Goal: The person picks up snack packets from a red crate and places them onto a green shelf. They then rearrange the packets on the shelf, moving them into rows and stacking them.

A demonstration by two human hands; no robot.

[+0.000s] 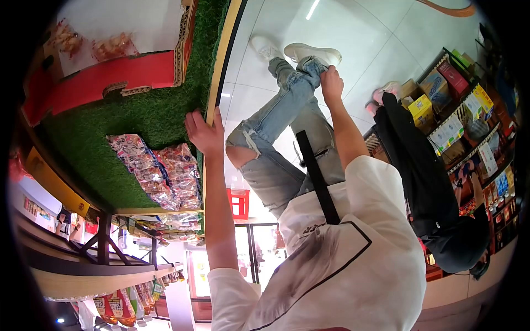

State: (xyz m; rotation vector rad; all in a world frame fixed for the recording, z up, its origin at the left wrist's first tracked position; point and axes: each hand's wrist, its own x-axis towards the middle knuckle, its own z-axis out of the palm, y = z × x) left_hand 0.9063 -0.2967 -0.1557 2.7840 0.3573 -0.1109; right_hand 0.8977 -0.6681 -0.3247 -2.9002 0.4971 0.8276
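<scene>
Left hand (204,132) rests on edge of green-turf, wood-rimmed bench (154,110), seemingly for balance; whether clasped, cannot tell. Right hand (332,85): grip narrow, holding cuff of pale-blue ripped denim jeans (276,113) beside bench, probably steadying bent leg.

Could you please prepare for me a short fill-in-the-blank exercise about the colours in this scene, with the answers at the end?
1. The left hand rests on the edge of a display lined with ____ artificial grass.
2. The right hand touches the lower leg of the ripped jeans, near a ____ shoe.
3. The person nearby wears ____ trousers.

Missing words: green; white; black.
</scene>
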